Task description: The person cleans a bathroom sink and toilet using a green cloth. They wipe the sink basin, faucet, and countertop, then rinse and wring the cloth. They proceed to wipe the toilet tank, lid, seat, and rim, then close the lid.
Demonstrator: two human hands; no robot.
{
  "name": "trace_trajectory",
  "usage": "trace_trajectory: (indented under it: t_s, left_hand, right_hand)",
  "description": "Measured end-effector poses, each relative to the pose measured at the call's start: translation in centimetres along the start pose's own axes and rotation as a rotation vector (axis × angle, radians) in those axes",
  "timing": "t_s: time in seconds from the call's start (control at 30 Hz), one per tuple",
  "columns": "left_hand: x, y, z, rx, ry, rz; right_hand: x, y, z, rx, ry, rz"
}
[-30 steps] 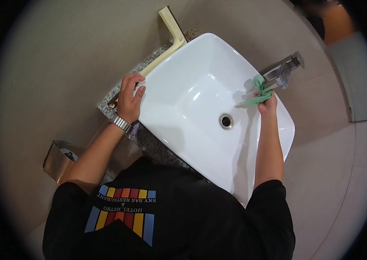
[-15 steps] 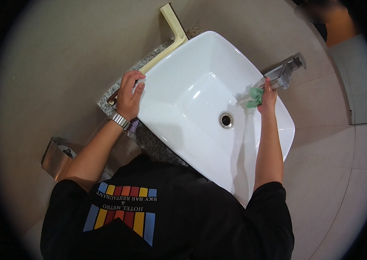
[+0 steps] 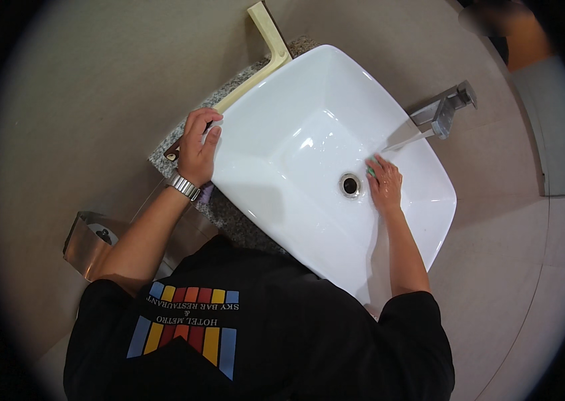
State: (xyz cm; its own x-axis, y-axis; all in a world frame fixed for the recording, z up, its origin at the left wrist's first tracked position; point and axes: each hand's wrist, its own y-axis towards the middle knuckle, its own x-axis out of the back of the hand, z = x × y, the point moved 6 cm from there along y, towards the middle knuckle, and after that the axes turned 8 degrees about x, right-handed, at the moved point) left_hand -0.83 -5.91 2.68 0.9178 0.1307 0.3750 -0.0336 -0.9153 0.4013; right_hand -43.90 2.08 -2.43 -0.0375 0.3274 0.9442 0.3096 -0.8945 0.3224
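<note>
Inside the white washbasin (image 3: 326, 247), my right hand (image 3: 386, 184) is low beside the drain (image 3: 350, 186). Its fingers are closed over a green cloth (image 3: 370, 172), mostly hidden under them. A thin stream of water (image 3: 406, 142) runs from the metal faucet (image 3: 441, 123) into the basin just beyond that hand. At the basin's left corner, my left hand (image 3: 199, 150) rests on the rim with thumb and fingers apart. It lies next to the end of a cream and dark brown angled bar (image 3: 252, 81).
Speckled granite counter (image 3: 239, 227) shows along the basin's left side. A metal toilet-paper holder (image 3: 85, 247) is on the left, near my forearm. At the upper right are another person's arm (image 3: 526, 40) and a grey panel (image 3: 549, 127).
My right hand has moved from the faucet down and left toward the drain, taking the green cloth with it. The water stream now shows clearly. My left hand has stayed in place.
</note>
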Motion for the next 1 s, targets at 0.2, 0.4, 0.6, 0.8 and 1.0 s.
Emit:
trace_trajectory:
  t_s: [0.2, 0.4, 0.6, 0.8, 1.0]
  left_hand:
    - [-0.1, 0.2, -0.5, -0.002, -0.024, 0.011]
    - [0.0, 0.1, 0.0, 0.0, -0.023, 0.002]
    - [-0.1, 0.1, -0.3, -0.012, -0.028, 0.002]
    - [-0.1, 0.0, -0.1, 0.012, -0.024, 0.024]
    - [-0.1, 0.0, -0.1, 0.034, -0.021, 0.046]
  right_hand:
    - [-2.6, -0.1, -7.4, -0.533, 0.366, 0.05]
    - [-2.9, 6.7, -7.4, -0.99, 1.889, -0.322]
    - [-2.2, 7.0, -7.7, -0.845, 1.871, -0.314]
    - [-0.9, 6.2, -8.1, -1.222, 1.561, -0.487]
    - [0.7, 6.4, -8.0, -1.143, 1.29, -0.531]
